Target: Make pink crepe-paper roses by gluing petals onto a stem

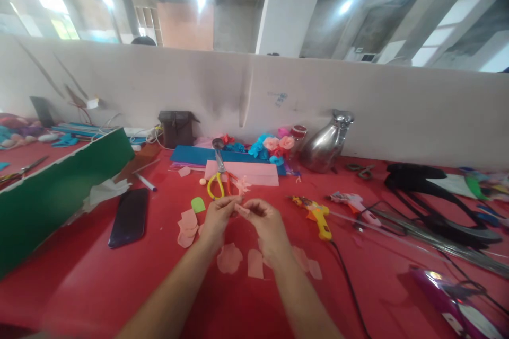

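Observation:
My left hand (218, 218) and my right hand (264, 220) meet fingertip to fingertip over the table, both pinched closed on a small pink paper petal that the fingers mostly hide. Just beyond them lies a frilly pink paper piece (243, 185), beside scissors (216, 186) with yellow and red handles. Left of my left hand are a loose pile of pink petals (188, 225) and one green petal (198, 204). Under my wrists more cut petals lie flat, among them a rounded one (229, 258) and an arch-shaped one (255, 264).
To the right lie a yellow glue gun (318, 217) with its cord and a second glue gun (353, 205). A phone (128, 217) and a green divider (63, 190) are at left. Behind stand finished paper flowers (274, 145), pink sheets (258, 172) and a metal jug (324, 145).

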The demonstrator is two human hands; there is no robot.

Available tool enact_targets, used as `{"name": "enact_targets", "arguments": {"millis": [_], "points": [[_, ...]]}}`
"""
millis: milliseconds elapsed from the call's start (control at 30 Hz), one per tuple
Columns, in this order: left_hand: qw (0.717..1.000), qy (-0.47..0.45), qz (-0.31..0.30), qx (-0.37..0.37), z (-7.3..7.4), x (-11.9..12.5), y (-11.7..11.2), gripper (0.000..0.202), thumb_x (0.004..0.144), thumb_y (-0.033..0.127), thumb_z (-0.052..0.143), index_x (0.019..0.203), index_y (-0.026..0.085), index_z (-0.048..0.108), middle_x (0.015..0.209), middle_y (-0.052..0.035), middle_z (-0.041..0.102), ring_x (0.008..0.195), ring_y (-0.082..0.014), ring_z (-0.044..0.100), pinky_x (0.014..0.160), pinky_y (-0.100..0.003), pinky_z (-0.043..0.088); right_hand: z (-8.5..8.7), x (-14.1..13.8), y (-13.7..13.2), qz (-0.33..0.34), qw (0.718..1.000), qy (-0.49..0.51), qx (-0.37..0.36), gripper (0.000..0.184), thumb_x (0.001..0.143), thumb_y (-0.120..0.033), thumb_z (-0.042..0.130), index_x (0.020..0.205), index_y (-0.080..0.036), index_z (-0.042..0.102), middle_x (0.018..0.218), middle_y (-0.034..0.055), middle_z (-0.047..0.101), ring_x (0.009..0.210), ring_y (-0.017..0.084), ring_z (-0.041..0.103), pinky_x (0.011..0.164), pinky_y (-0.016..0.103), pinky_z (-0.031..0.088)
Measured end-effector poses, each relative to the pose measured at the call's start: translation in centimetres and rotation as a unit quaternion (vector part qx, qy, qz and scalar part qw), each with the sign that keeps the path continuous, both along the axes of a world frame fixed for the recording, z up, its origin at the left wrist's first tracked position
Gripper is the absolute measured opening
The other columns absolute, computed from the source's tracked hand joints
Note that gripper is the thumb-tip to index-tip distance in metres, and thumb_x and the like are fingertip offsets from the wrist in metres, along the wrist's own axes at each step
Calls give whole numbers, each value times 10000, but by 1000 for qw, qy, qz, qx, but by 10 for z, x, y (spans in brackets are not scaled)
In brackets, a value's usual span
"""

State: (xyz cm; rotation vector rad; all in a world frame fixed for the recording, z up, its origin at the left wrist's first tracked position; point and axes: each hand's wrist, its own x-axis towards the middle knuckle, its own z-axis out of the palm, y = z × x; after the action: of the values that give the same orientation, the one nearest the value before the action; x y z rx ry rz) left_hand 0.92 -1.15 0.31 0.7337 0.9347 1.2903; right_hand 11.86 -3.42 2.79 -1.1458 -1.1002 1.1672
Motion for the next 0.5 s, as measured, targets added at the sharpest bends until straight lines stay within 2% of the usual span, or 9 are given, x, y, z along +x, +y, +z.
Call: {"name": "enact_targets", "arguments": {"millis": [133, 267, 367, 500], "points": [[1000, 5, -5, 4, 3, 2, -2, 221, 576, 293, 729, 740, 144, 721, 647, -26, 645, 589, -86, 513, 599, -212, 393, -9, 1, 0, 1, 999, 42, -15, 227, 634, -345, 712, 808, -200, 704, 827, 34, 700, 815, 203, 615, 831, 381, 458], [1000, 9, -21, 19, 5, 4, -5, 215, 600, 300, 712, 746, 143, 720, 615, -11, 618, 556, -78, 482, 581, -216, 379, -12, 6, -2, 15, 999, -2, 34, 183, 723, -330, 628, 850, -224, 705, 841, 20, 687, 810, 185, 609, 815, 356, 459], [999, 19, -23, 31, 4, 5, -7, 207, 617, 314, 701, 732, 143, 716, 600, -1, 592, 545, -71, 454, 572, -214, 364, -17, 7, -1, -27, 996, -37, 70, 150, 719, -326, 627, 806, -216, 679, 799, 14, 665, 763, 173, 598, 749, 325, 471], [998, 39, -28, 48, 2, 7, -8, 206, 641, 337, 685, 711, 145, 704, 605, 2, 575, 555, -74, 446, 569, -210, 355, -24, 4, 1, -107, 991, -36, 68, 161, 672, -338, 669, 735, -201, 614, 712, -3, 623, 682, 152, 568, 667, 282, 467]]}}
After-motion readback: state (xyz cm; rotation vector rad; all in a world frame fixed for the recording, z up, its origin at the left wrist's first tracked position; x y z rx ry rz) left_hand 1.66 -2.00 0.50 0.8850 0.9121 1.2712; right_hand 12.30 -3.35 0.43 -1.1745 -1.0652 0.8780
